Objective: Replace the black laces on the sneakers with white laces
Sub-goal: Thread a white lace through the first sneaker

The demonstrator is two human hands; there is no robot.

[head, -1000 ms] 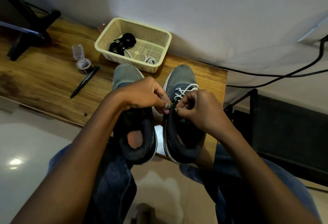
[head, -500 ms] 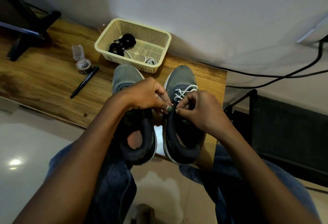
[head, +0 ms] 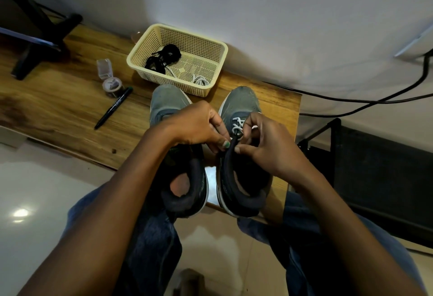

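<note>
Two grey sneakers stand side by side on the wooden table, toes away from me. The left sneaker (head: 168, 101) shows no lace; my left arm covers its middle. The right sneaker (head: 243, 101) carries a white lace (head: 237, 126) crossed over its tongue. My left hand (head: 199, 127) and my right hand (head: 267, 148) meet over the right sneaker's collar, fingers curled, pinching at the lace and the collar's inner edge. A cream basket (head: 218, 49) behind the shoes holds a black lace bundle (head: 167, 55) and a white lace (head: 199, 80).
A black pen (head: 112, 110), a small round jar (head: 112, 86) and a clear lid (head: 104, 68) lie left of the shoes. A black stand (head: 39, 45) sits at far left. The table ends just right of the right sneaker; black cables (head: 375, 101) run there.
Both hands stay at the right sneaker's collar; the fingers have shifted slightly on the lace. The shoes have not moved.
</note>
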